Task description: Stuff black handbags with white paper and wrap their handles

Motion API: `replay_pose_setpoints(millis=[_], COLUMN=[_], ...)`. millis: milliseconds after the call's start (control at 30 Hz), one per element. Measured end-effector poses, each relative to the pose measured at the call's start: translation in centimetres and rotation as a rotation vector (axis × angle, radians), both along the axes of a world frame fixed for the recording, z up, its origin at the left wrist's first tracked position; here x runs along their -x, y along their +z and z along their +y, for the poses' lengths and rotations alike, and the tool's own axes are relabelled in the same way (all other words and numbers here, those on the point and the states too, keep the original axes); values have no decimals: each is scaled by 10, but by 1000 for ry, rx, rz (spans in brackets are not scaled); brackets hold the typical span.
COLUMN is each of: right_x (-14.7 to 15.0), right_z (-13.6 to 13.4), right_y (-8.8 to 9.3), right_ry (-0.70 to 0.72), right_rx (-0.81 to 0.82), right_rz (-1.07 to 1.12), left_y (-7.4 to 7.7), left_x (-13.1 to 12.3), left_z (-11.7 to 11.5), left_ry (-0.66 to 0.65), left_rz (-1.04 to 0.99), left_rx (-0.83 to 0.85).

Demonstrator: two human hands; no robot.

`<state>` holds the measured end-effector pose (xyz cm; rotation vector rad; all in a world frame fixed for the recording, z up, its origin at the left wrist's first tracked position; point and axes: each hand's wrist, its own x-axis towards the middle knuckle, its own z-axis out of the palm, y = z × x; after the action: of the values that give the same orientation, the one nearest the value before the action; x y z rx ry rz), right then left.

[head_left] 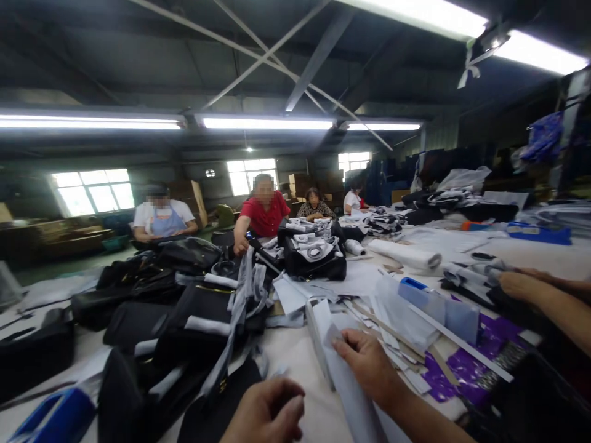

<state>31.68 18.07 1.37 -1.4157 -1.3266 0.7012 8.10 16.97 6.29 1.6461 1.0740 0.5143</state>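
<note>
Head view: we note our right hand [367,362] pinching a white sheet [345,383], lower centre of frame; long axis slants upper left to lower right, top end pointing away across the desk [293,354]. Our left hand [268,411] curls loosely, thumb apart.

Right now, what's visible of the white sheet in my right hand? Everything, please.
The white sheet looks thin, smooth and slightly translucent, like paper or interlining; the exact material can't be told. It is a long strip, slanting from above the worktable toward the picture's bottom edge, where its lower end is cut off. The right hand has its grip on the right edge near the top, thumb and fingers pinching it. The left hand is apart from it. No print shows.
</note>
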Motion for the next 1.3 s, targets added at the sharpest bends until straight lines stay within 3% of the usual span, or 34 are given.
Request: replay_pose_setpoints(millis=[100, 167, 300, 400, 667, 933, 1300], right_x=[29, 40, 52, 58, 69, 70, 78], right_z=[-25, -39, -55, -61, -68, -76, -75], right_y=[6, 11, 10, 2, 2, -2, 6], right_ry=[124, 232, 457, 518, 549, 539, 511], right_rx=[62, 86, 198, 268, 378, 379, 387], right_rz=[46, 100, 386, 612, 779, 757, 678], left_y=[-7, -13, -28, -36, -40, -43, -51], left_x=[-25, -33, -28, -21, -10, -4, 4], left_z=[-9, -14, -21, -26, -36, -40, -41], left_ry=[95, 176, 285, 345, 366, 376, 361], left_rz=[-178, -203, -228, -236, -338, -380, -436], left_rx=[138, 132, 121, 129, 139, 186, 253])
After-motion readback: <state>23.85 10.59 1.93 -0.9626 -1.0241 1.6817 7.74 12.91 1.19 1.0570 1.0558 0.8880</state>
